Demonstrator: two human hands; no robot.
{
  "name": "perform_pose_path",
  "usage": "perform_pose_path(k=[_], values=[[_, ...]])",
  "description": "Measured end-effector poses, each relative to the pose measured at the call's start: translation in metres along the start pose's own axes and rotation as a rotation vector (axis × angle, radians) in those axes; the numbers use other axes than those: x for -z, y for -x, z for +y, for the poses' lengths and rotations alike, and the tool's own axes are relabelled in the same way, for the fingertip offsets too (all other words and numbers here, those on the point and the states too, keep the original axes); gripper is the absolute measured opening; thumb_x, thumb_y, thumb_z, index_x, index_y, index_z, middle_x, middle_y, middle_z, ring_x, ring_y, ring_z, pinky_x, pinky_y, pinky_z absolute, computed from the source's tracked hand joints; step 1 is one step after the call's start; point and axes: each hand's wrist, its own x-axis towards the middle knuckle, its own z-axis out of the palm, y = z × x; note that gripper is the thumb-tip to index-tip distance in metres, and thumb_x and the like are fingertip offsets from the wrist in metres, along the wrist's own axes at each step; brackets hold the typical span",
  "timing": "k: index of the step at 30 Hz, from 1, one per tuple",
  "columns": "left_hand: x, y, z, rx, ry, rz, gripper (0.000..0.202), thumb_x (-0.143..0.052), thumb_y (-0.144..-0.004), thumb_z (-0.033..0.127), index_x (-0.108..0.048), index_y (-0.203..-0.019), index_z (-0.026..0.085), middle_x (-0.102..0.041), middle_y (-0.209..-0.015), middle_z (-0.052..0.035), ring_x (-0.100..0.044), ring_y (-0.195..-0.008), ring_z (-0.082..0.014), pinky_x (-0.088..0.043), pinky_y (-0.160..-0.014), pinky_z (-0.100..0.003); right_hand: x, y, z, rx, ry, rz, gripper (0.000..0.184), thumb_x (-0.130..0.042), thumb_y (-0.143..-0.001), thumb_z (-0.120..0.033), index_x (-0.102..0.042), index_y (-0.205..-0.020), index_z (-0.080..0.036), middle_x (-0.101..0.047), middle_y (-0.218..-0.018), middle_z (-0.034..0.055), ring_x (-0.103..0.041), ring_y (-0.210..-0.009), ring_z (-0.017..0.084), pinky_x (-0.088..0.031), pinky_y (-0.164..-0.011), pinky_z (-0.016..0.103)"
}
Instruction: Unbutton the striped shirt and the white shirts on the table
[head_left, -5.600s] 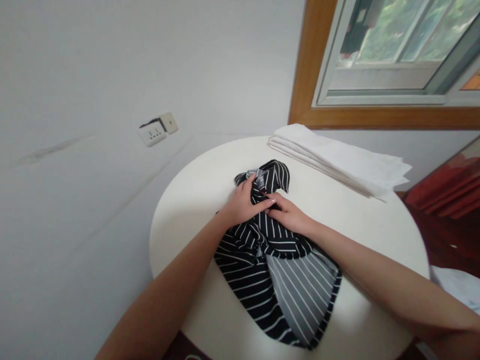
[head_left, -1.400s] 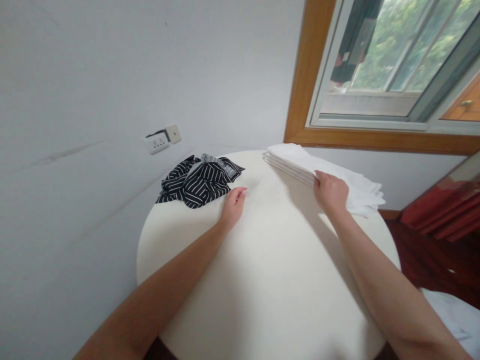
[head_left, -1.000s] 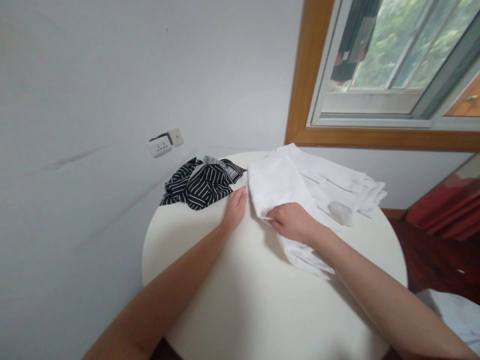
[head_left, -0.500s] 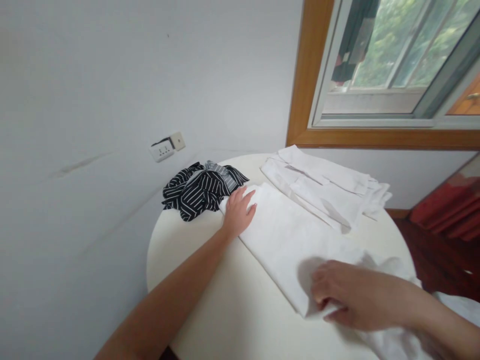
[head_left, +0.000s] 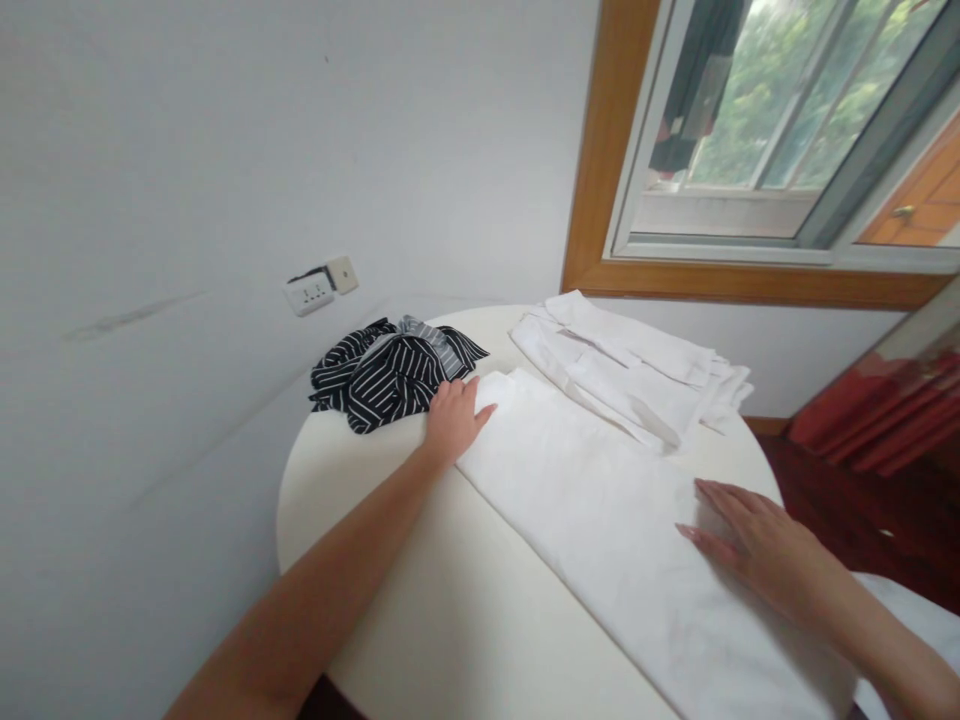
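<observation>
A long white cloth (head_left: 600,510) lies spread across the round white table (head_left: 390,590), running from the middle to the near right edge. My left hand (head_left: 452,419) rests flat and open on the cloth's far left corner, close to a crumpled black and white striped garment (head_left: 390,375). My right hand (head_left: 750,540) lies flat on the cloth near the right edge, fingers stretched out. Neither hand grips anything.
A stack of folded white cloths (head_left: 637,365) sits at the table's far side under the window (head_left: 772,140). A wall socket (head_left: 319,287) is on the white wall to the left. Dark red floor and a red object (head_left: 885,410) lie to the right.
The striped garment was pushed to the far left. My right hand pulled one white cloth off the stack, drew it toward me, let go and now lies flat on it.
</observation>
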Motion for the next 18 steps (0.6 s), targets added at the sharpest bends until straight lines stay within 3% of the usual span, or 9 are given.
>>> perform_pose_path(k=[3, 7, 13, 18], values=[[0.011, 0.001, 0.001, -0.005, -0.045, -0.127, 0.047, -0.048, -0.090, 0.046, -0.053, -0.124, 0.014, -0.061, -0.110, -0.0150, -0.059, -0.100, -0.0269, -0.045, -0.086, -0.035, -0.005, 0.009, -0.010, -0.001, 0.018, 0.024, 0.045, -0.047, -0.087, -0.056, -0.058, -0.119, -0.026, -0.065, -0.110, 0.0144, -0.061, -0.096, 0.034, -0.049, -0.070, 0.047], [0.036, 0.015, -0.004, -0.021, -0.069, -0.235, 0.039, -0.039, -0.094, 0.043, -0.055, -0.118, 0.017, -0.064, -0.105, -0.0125, -0.064, -0.091, -0.0251, -0.045, -0.076, -0.031, 0.002, -0.001, -0.026, 0.044, 0.014, 0.075, 0.031, -0.048, -0.090, -0.046, -0.062, -0.104, -0.022, -0.064, -0.092, 0.0141, -0.059, -0.085, 0.031, -0.045, -0.067, 0.042], [0.084, 0.063, -0.021, 0.006, -0.199, -0.237, 0.036, -0.027, -0.098, 0.040, -0.057, -0.096, 0.020, -0.066, -0.079, -0.0070, -0.063, -0.073, -0.0216, -0.041, -0.065, -0.029, 0.011, -0.019, -0.032, 0.313, -0.042, 0.013, 0.025, -0.040, -0.095, -0.028, -0.065, -0.092, -0.021, -0.061, -0.081, 0.0090, -0.053, -0.078, 0.023, -0.039, -0.071, 0.035], [0.106, 0.101, -0.026, 0.136, -0.213, -0.133, 0.031, -0.028, -0.097, 0.039, -0.053, -0.091, 0.022, -0.066, -0.084, -0.0047, -0.063, -0.073, -0.0212, -0.037, -0.060, -0.029, 0.050, -0.066, -0.033, 0.428, 0.033, 0.078, 0.026, -0.040, -0.095, -0.026, -0.066, -0.097, -0.023, -0.062, -0.083, 0.0083, -0.050, -0.081, 0.022, -0.033, -0.075, 0.034]])
